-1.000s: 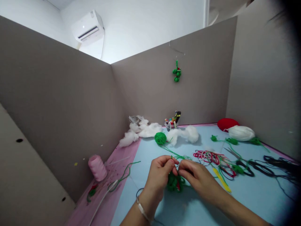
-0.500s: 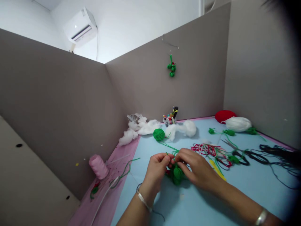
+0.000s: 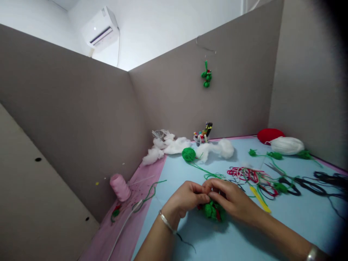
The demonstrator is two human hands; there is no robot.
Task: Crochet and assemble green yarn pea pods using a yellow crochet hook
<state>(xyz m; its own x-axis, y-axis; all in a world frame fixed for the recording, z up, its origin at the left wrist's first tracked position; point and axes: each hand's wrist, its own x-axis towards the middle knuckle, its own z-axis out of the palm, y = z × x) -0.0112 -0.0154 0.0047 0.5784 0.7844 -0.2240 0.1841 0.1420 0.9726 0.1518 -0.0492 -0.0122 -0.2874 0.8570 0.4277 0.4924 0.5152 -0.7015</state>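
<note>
near the front of the blue-covered bench (image 3: 217,244), head view: left hand (image 3: 190,197) and right hand (image 3: 228,195) meet, fingertips touching. left thumb and forefinger pinched nearly closed; right fingers curled, thumb drawn in close to them. between them, the top of a small green yarn piece (image 3: 212,211) with red bits; exact grip hidden by the fingers. piece sits just below the fingertips, over the blue; cannot tell whether it touches the bench. silver bracelet (image 3: 167,222) on left wrist, a dark thread trailing beside it.

beyond the hands: green yarn ball (image 3: 188,154), loose strand running toward them; white stuffing (image 3: 178,145) in tufts behind and beside the ball; cup of pens (image 3: 202,140) near the back partition (image 3: 231,101). green ornament (image 3: 207,75) hanging on that partition.

right side: red-and-white yarn tangle (image 3: 243,174), yellow strip (image 3: 260,200), scissors (image 3: 273,168) lying blades apart, black yarn (image 3: 330,179) at the edge; farther back, red skein (image 3: 270,135) touching white skein (image 3: 287,145).

left side, pink cover: pink thread cone (image 3: 120,187), tilted.
</note>
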